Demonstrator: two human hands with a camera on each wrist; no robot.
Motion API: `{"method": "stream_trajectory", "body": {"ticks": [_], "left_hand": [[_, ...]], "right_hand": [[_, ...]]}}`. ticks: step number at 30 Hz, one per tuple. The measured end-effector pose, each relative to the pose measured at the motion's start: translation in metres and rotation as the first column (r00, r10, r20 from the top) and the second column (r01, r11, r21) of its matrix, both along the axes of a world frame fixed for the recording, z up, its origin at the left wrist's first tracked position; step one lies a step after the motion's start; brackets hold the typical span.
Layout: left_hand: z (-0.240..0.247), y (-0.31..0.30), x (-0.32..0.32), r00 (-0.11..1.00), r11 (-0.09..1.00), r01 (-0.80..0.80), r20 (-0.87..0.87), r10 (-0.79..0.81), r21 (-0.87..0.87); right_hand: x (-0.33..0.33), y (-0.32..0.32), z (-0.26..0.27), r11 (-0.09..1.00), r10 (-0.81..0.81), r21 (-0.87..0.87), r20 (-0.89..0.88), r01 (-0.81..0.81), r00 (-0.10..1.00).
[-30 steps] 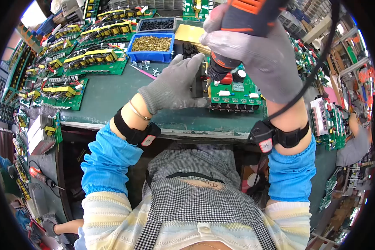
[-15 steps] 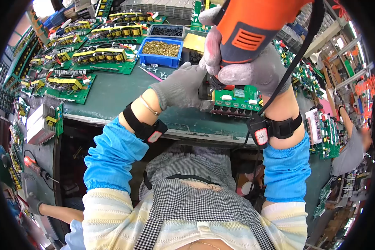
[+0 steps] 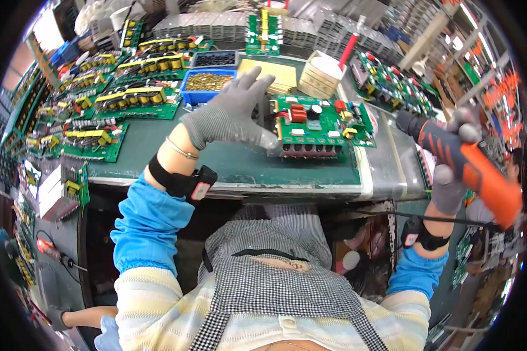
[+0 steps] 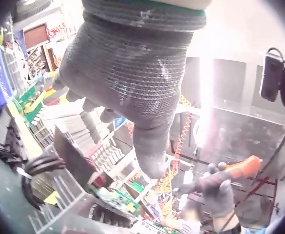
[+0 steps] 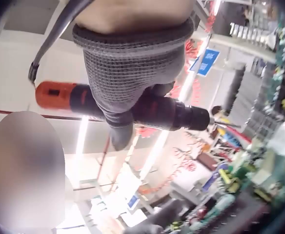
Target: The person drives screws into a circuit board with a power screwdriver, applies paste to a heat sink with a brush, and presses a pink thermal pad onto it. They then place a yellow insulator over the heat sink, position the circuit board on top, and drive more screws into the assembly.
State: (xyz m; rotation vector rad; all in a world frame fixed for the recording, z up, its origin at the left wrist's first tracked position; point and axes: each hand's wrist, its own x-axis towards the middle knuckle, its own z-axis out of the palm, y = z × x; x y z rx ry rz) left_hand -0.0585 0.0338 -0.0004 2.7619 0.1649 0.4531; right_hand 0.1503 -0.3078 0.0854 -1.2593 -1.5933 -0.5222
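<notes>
My gloved left hand [image 3: 228,114] hovers at the left end of a green circuit board [image 3: 322,124], fingers spread and nothing in its grasp. That board lies on the bench, with red, white and yellow parts on top and a dark ribbed heat sink along its front edge. Off to the right, my gloved right hand [image 3: 449,196] grips an orange and black corded electric screwdriver [image 3: 490,178], away from the board. In the right wrist view the fingers wrap round the body of the screwdriver [image 5: 154,112], and a thin bit sticks out of its chuck.
Behind the left hand stand a blue bin of brass-coloured fasteners [image 3: 208,83] and a grey bin of black parts [image 3: 215,58]. Boards with yellow transformers [image 3: 132,99] fill the left side. A cream box [image 3: 321,73] sits behind the board. The screwdriver's cord [image 3: 416,217] crosses the bench's front.
My right hand has carried the screwdriver from over the board's left end out to the right. The left hand has let go of the board's dark end part and spread its fingers.
</notes>
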Motion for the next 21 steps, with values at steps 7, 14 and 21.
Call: {"method": "stream_trajectory", "body": {"ticks": [7,14,21], "left_hand": [[0.018,-0.058,0.069,0.961,0.967,0.226,-0.191,-0.201,0.115],[0.006,-0.085,0.090,0.960,0.969,0.121,-0.275,-0.058,0.217],[-0.002,-0.095,0.090,0.973,0.932,0.067,-0.229,0.018,0.357]], "right_hand": [[0.012,-0.095,-0.116,0.817,-0.470,-0.413,-0.074,0.403,0.879],[0.079,-0.098,-0.187,0.706,-0.458,-0.287,0.513,0.648,0.726],[0.106,-0.084,-0.168,0.645,-0.270,-0.431,0.644,0.631,0.716]]}}
